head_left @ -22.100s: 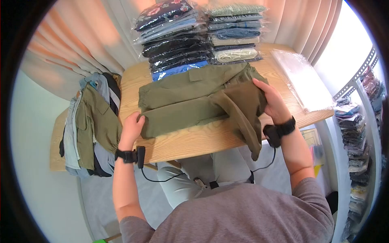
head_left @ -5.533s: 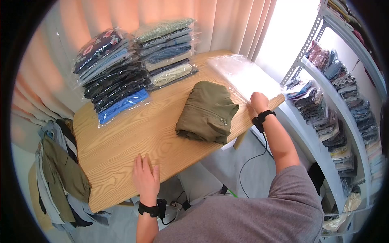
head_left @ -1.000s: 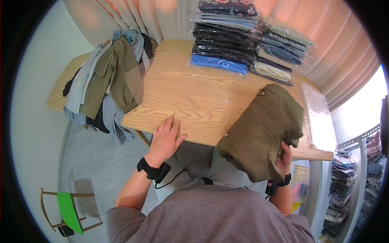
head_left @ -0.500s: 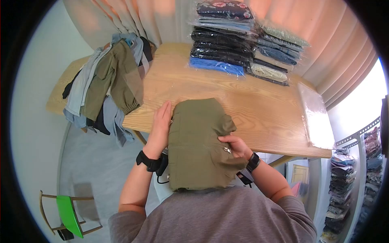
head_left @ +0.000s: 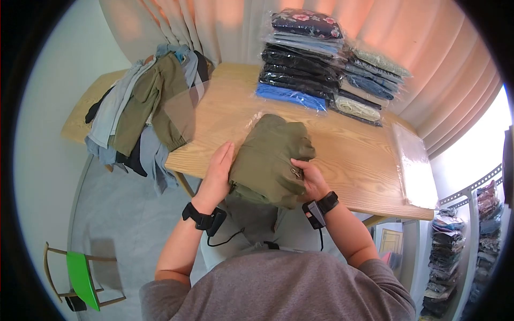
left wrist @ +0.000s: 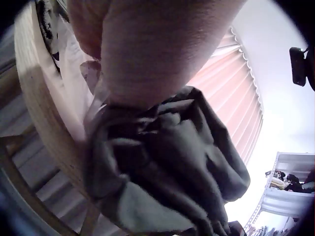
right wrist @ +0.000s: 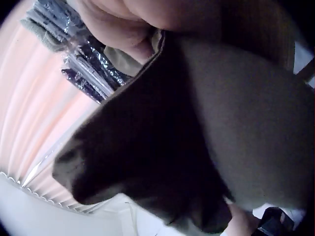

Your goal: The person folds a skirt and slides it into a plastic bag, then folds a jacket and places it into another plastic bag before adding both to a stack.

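Observation:
In the head view a folded olive garment [head_left: 267, 160] is held tilted over the table's front edge, between both hands. My left hand [head_left: 217, 171] lies with straight fingers along its left side. With the thumb on top near a zip pull, my right hand [head_left: 312, 181] grips the garment's right edge; its other fingers are hidden beneath. A thin clear plastic bag [head_left: 184, 109] spreads left of the garment. The left wrist view shows bunched olive cloth [left wrist: 172, 162] below the hand; dark cloth [right wrist: 147, 123] fills much of the right wrist view.
Bagged garments stand in two stacks [head_left: 302, 69] [head_left: 369, 80] at the table's back. A pile of loose clothes [head_left: 134, 107] lies at left. Clear bags [head_left: 415, 166] lie at the table's right end, beside shelves [head_left: 466, 241]. A green chair [head_left: 83, 278] stands lower left.
The right hand has carried the garment leftward to the left hand, and both have since moved it forward, away from the body. The left hand, earlier at the table's edge, now touches the garment's side.

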`<state>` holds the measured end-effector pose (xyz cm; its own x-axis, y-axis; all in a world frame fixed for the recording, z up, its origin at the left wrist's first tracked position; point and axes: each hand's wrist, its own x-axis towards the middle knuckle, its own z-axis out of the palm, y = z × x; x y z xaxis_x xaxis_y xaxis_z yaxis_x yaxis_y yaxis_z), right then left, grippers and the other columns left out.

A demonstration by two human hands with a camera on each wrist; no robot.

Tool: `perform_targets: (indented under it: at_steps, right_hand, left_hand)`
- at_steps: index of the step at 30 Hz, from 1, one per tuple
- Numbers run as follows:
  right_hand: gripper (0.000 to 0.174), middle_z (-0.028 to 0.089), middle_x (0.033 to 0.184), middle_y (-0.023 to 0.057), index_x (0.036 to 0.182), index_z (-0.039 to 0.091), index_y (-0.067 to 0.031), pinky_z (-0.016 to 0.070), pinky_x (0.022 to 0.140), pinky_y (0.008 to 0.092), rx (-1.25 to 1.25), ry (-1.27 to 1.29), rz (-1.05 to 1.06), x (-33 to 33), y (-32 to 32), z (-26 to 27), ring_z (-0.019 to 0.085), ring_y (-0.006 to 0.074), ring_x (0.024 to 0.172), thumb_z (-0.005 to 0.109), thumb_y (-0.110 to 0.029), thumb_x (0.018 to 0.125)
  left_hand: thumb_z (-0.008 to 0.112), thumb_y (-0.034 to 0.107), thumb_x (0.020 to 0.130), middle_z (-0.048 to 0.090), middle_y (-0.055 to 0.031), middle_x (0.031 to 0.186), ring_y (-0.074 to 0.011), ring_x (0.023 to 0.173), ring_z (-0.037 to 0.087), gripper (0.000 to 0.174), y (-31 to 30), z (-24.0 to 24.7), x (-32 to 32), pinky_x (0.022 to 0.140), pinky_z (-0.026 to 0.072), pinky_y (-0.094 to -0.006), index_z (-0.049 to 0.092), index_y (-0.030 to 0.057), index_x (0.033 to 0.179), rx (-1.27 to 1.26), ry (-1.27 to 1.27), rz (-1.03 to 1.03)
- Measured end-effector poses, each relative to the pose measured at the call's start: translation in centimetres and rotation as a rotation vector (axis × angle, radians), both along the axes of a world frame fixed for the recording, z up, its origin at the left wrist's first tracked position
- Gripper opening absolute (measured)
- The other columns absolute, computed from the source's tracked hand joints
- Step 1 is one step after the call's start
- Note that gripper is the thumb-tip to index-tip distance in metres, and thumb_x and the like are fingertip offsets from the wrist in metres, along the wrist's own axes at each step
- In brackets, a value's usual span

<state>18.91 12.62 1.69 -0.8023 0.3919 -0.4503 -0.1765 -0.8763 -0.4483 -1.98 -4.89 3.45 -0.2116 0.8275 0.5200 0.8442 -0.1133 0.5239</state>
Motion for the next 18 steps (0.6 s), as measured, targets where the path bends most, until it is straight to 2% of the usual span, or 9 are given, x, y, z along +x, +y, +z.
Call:
perform_targets:
  at_steps: [2, 6, 9, 11, 12, 14, 15, 17, 18]
  right_hand:
    - [0.035, 0.053, 0.121, 0.0192, 0.125, 0.038, 0.0051, 0.0517, 0.091, 0.0479, 0.071, -0.026, -0.081, 0.0, 0.3, -0.2, 0.059, 0.0309, 0.105, 0.047, -0.006, 0.093]
    - [0.038, 0.052, 0.12, 0.017, 0.128, 0.037, -0.0002, 0.0529, 0.088, 0.0467, 0.075, 0.01, -0.167, -1.0, -0.7, -0.1, 0.059, 0.0308, 0.102, 0.049, -0.004, 0.092]
    - [0.043, 0.052, 0.121, 0.0154, 0.13, 0.035, -0.0046, 0.054, 0.087, 0.0444, 0.08, 0.076, -0.179, -1.4, -0.5, -0.4, 0.059, 0.0303, 0.101, 0.051, -0.002, 0.09]
    - [0.048, 0.05, 0.123, 0.0156, 0.131, 0.034, -0.0037, 0.0543, 0.084, 0.0413, 0.328, -0.132, -0.205, -1.4, -0.6, 0.2, 0.057, 0.0293, 0.104, 0.055, -0.004, 0.088]
    - [0.048, 0.05, 0.123, 0.0156, 0.131, 0.034, -0.0037, 0.0543, 0.084, 0.0413, 0.328, -0.135, -0.201, -1.3, -1.1, 1.3, 0.057, 0.0293, 0.104, 0.055, -0.004, 0.088]
    - [0.053, 0.049, 0.125, 0.0169, 0.13, 0.038, -0.0036, 0.0475, 0.092, 0.0451, 0.856, -0.382, -0.432, -0.9, -2.7, 4.4, 0.052, 0.0327, 0.113, 0.062, -0.008, 0.084]
    - [0.053, 0.049, 0.125, 0.0169, 0.13, 0.038, -0.0036, 0.0475, 0.092, 0.0451, 0.856, -0.389, -0.428, -0.9, -3.3, 5.2, 0.052, 0.0327, 0.113, 0.062, -0.008, 0.084]
    - [0.062, 0.046, 0.13, 0.0184, 0.13, 0.043, -0.0046, 0.0349, 0.101, 0.051, 2.268, -0.495, -0.265, -1.0, -4.6, 6.4, 0.042, 0.0367, 0.124, 0.07, -0.019, 0.076]
    - [0.064, 0.044, 0.133, 0.0186, 0.13, 0.045, -0.0056, 0.0295, 0.103, 0.053, 2.351, -0.42, -0.02, -1.2, -5.8, 7.0, 0.037, 0.0376, 0.127, 0.071, -0.024, 0.074]
  left_hand:
    - [0.049, -0.023, 0.063, 0.037, -0.022, 0.138, -0.0371, 0.129, 0.035, 0.078, 0.0, 0.1, 0.1, 0.108, 0.0301, -0.0394, 0.034, -0.0037, 0.136, 0.014, 0.035, -0.015]
    - [0.054, -0.021, 0.063, 0.037, -0.0195, 0.14, -0.0357, 0.129, 0.036, 0.079, 0.2, 0.1, 0.5, 0.108, 0.0305, -0.0379, 0.035, -0.0001, 0.137, -0.01, 0.027, -0.001]
    - [0.049, -0.023, 0.062, 0.039, -0.022, 0.137, -0.0374, 0.128, 0.037, 0.076, 0.4, 0.0, 0.7, 0.108, 0.0314, -0.0396, 0.036, -0.004, 0.135, 0.017, 0.034, 0.009]
    - [0.048, -0.023, 0.062, 0.039, -0.0216, 0.138, -0.0374, 0.128, 0.037, 0.077, 0.4, -0.6, 0.3, 0.108, 0.0313, -0.0396, 0.036, -0.0037, 0.135, 0.036, 0.048, 0.032]
    - [0.048, -0.023, 0.062, 0.039, -0.0216, 0.138, -0.0374, 0.128, 0.037, 0.077, 0.3, -0.7, 0.2, 0.108, 0.0313, -0.0396, 0.036, -0.0037, 0.135, 0.035, 0.045, 0.036]
    - [0.048, -0.023, 0.061, 0.039, -0.0212, 0.138, -0.0374, 0.128, 0.037, 0.077, 0.2, -1.0, 0.3, 0.108, 0.0313, -0.0399, 0.036, -0.0038, 0.135, 0.034, 0.018, 0.035]
    - [0.048, -0.023, 0.061, 0.039, -0.0212, 0.138, -0.0374, 0.128, 0.037, 0.077, 0.2, -1.1, 0.3, 0.108, 0.0313, -0.0399, 0.036, -0.0038, 0.135, 0.032, 0.01, 0.035]
    - [0.048, -0.023, 0.061, 0.038, -0.0211, 0.138, -0.0373, 0.129, 0.036, 0.077, 0.2, -0.9, 0.3, 0.108, 0.0312, -0.0402, 0.036, -0.0038, 0.135, 0.008, -0.006, 0.033]
    - [0.048, -0.023, 0.061, 0.038, -0.0211, 0.138, -0.0373, 0.129, 0.036, 0.077, 0.2, -0.9, 0.4, 0.108, 0.0312, -0.0402, 0.036, -0.0038, 0.135, 0.005, -0.01, 0.028]
